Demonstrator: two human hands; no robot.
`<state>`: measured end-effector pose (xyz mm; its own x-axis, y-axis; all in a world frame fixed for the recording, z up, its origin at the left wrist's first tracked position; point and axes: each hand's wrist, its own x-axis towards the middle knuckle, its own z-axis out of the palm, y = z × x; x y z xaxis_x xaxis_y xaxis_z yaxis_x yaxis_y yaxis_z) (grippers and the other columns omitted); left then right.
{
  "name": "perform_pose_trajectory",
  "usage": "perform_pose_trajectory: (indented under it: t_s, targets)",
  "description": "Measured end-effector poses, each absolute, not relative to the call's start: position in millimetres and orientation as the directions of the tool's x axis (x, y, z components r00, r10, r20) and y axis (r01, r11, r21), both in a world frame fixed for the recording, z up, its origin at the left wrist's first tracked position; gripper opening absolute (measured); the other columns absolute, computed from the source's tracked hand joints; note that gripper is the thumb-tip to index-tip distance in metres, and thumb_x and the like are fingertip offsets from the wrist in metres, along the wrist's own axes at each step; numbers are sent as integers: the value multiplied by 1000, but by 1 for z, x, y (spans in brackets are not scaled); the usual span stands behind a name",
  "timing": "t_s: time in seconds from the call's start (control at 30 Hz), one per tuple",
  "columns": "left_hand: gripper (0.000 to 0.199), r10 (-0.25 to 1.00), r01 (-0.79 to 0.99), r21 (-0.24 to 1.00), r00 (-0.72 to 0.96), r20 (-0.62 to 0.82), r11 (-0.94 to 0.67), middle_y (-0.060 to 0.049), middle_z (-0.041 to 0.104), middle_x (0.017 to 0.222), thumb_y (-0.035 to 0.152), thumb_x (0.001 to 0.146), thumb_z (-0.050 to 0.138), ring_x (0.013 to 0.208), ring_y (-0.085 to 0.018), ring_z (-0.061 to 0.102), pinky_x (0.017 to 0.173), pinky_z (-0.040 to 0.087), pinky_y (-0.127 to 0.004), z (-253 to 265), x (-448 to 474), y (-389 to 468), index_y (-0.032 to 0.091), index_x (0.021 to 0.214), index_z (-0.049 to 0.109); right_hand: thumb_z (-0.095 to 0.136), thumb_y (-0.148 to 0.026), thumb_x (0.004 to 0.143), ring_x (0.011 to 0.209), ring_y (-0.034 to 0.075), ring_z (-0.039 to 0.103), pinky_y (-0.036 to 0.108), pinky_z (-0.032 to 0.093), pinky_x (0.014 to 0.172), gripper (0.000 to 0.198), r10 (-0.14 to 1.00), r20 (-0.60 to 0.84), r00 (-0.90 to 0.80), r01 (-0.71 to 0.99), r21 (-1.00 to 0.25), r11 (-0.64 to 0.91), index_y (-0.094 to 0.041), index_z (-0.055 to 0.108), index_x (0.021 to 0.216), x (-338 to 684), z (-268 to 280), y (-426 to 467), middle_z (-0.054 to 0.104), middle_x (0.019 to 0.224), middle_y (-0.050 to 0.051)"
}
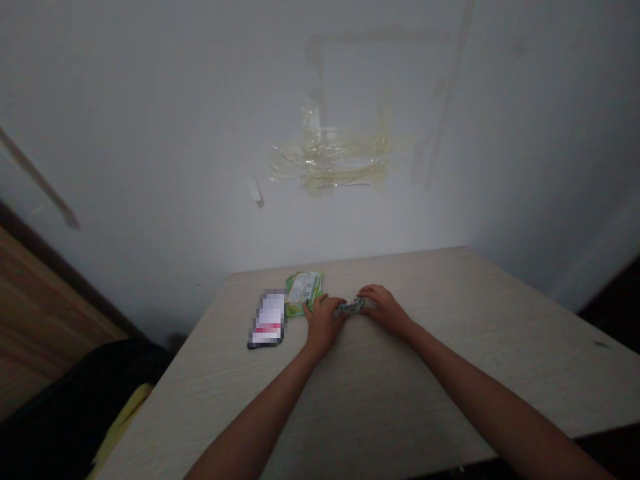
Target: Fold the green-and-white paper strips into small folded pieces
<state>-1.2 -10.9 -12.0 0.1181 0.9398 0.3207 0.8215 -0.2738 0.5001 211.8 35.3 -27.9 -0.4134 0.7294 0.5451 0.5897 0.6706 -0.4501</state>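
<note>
**Reporter:** What sits at the center of the frame?

**Photographer:** A small mottled object, dark and pale, low over the tabletop between a person's two bare hands. What it is, the dim light does not tell.

**Reporter:** And the grip?

**Photographer:** The left hand pinches its left end between thumb and forefinger, other fingers spread toward the packet; the right hand closes its fingertips on the right end.

**Reporter:** The step in hand?

**Photographer:** Two-handed fingerwork on that piece, I judge. Any next move calls for light, even pressure from both sides, lest it slip.

**Reporter:** Beyond the hands?

**Photographer:** A green packet lies just beside the left hand, its outer fingers overlapping the edge; I cannot tell whether they touch. Next to it rests a flat, dark-edged item, its face pixelated. Behind rises a pale wall, crossed by peeling clear tape.
</note>
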Motion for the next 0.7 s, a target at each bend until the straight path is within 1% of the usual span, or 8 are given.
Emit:
perform_pose_trajectory:
  t_s: [0.13,0.33,0.5,0.7]
  targets:
    - [25,940,817,507,118,319,-275,0,68,120,32,86,63,133,-27,40,112,0,-67,-12,-2,-11,33,111,65,73,-22,77,103,23,59,40,43,94,33,724,546,-421,591,-440,676,-21,68,109,212,-27,34,67,109,8]
    - [22,951,821,507,130,281,-262,0,69,118,32,85,64,133,-27,39,112,-2,-67,-8,-2,-12,34,107,67,72,-27,80,99,22,60,38,44,90,25,712,540,-449,605,-402,687,-24,72,106,212,-29,35,69,102,7]
    - [21,950,842,475,128,285,-256,0,69,116,32,85,64,130,-26,43,113,0,-65,-6,-1,-13,35,106,68,72,-29,81,94,21,61,37,45,88,18,715,540,-443,618,-394,681,-25,75,98,212,-31,38,70,96,5]
    - [17,945,862,427,161,284,-275,0,70,111,34,87,63,125,-24,46,114,1,-63,-3,0,-15,33,103,68,71,-26,82,92,21,62,36,45,87,14,722,529,-445,631,-388,672,-25,76,95,210,-29,37,71,93,5]
